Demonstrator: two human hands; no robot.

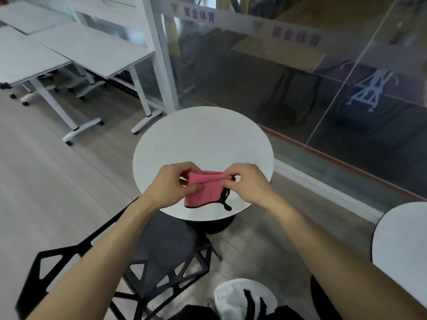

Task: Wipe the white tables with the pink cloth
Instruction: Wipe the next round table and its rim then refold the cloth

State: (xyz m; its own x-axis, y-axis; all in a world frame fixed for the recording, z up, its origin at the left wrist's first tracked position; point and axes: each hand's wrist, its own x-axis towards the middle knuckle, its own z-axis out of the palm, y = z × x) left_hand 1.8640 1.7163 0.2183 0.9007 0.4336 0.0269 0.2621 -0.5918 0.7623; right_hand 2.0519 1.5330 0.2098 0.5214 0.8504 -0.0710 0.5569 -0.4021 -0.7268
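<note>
Head view, looking down past two bare forearms.

Far left and upper left: white rectangular tables (92,49) on white wheeled legs, standing edge to edge on a pale wood-look floor (46,181).

Lower left to centre: black chair (161,250) with an angular cut-out frame and a dark grey seat, tucked partly under the near rim of a round white worktop (203,135).

Centre, over the near half of that worktop: left hand (171,183), fingers (196,187) curled and pinching the left end of the pink cloth (203,190) at its folded top edge. Cloth stretched between both hands, hanging down in a loose square, trimmed in black, with a black loop dangling at its lower right corner. Unclear whether touching the worktop.

Just right of the cloth: right hand (247,183), fingers (225,182) bent and pinching the right end of the same top edge.

Bottom centre: white shoe (240,296) with black stripes.

Upper centre to right: glass partition (300,88) with a frosted band carrying purple Chinese characters (199,14), repeated further right (297,36); blurred, seemingly ending in "体育".

Far right edge: part of a second round white worktop (402,245).
</note>
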